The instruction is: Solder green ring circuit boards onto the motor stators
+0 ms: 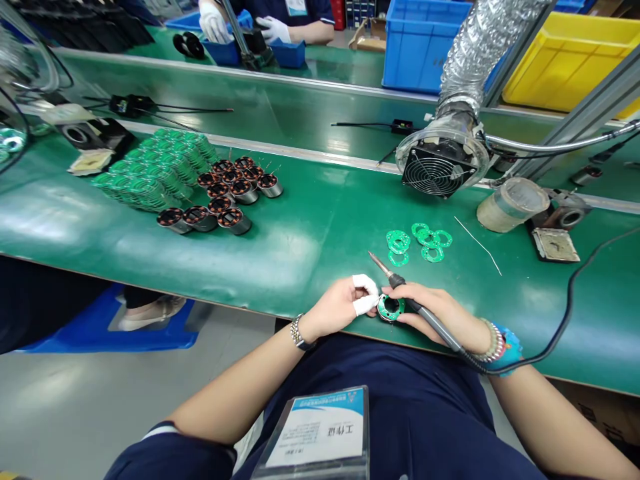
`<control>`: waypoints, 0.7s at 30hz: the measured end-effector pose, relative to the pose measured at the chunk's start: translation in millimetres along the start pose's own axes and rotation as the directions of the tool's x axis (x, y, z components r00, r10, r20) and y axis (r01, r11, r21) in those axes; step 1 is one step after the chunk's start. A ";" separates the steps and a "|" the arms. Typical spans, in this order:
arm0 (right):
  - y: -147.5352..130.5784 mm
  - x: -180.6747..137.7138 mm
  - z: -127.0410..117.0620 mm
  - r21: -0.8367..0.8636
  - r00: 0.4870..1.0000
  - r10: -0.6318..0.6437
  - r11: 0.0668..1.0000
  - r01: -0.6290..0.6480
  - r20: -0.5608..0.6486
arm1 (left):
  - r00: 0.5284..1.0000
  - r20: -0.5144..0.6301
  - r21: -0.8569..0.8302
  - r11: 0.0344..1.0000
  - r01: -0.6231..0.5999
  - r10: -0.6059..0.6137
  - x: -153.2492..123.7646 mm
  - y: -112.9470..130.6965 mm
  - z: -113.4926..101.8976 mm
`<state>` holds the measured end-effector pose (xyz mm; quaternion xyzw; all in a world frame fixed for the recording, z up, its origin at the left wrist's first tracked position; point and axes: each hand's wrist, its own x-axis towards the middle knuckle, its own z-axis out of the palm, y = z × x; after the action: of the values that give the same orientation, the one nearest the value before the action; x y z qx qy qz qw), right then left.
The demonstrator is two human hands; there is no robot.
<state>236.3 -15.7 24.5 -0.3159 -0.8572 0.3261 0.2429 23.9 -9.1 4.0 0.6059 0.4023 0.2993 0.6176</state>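
Observation:
White finger cots cover the thumb and a fingertip of my left hand (343, 303), which pinches the left side of a motor stator topped by a green ring-shaped circuit board (384, 311). Exactly what lies between those fingertips is hidden. My right hand (445, 308) grips a soldering iron (436, 325), its tip pointing up and left, away from the board. Fingers of that same hand also touch the stator's right side. Several loose green ring boards (427, 237) lie beyond my hands, with a bent length of solder wire (481, 244) to their right.
Metal stators with copper windings (233, 220) stand left of centre, beside stacked green boards (160, 167). A fume extractor fan (434, 172) hangs at the back right. Near it are a round container (513, 203) and a soldering iron stand (557, 233). A gloved co-worker's hands (274, 30) are across the bench.

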 end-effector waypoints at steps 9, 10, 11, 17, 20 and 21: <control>-1.8 -9.3 9.2 -0.021 0.994 0.054 0.998 -0.057 -0.092 | 0.756 0.271 0.778 0.327 -0.537 0.596 -23.9 -10.3 4.2; -2.7 -10.4 10.7 -0.023 0.992 0.061 0.998 -0.064 -0.106 | 0.746 0.267 0.780 0.317 -0.539 0.610 -23.1 -11.4 4.9; -3.8 -11.7 12.6 -0.026 0.990 0.067 0.997 -0.071 -0.124 | 0.744 0.260 0.774 0.328 -0.542 0.616 -22.0 -12.2 5.2; -12.3 -21.2 26.8 -0.060 0.963 0.092 0.992 -0.111 -0.253 | 0.948 0.027 0.403 0.864 -0.301 0.318 -16.3 -8.8 6.4; -15.5 -20.5 29.1 -0.068 0.951 0.081 0.992 -0.106 -0.299 | 0.997 -0.046 0.064 0.997 -0.051 0.054 -13.7 -4.6 11.0; -16.3 -18.7 28.6 -0.068 0.947 0.072 0.993 -0.098 -0.314 | 0.999 -0.051 -0.002 1.000 -0.008 0.007 -12.9 -3.5 12.6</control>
<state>225.0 -49.9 13.0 -0.4098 -0.8066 0.2465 0.3475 27.9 -26.8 1.5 0.5991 0.4153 0.3173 0.6066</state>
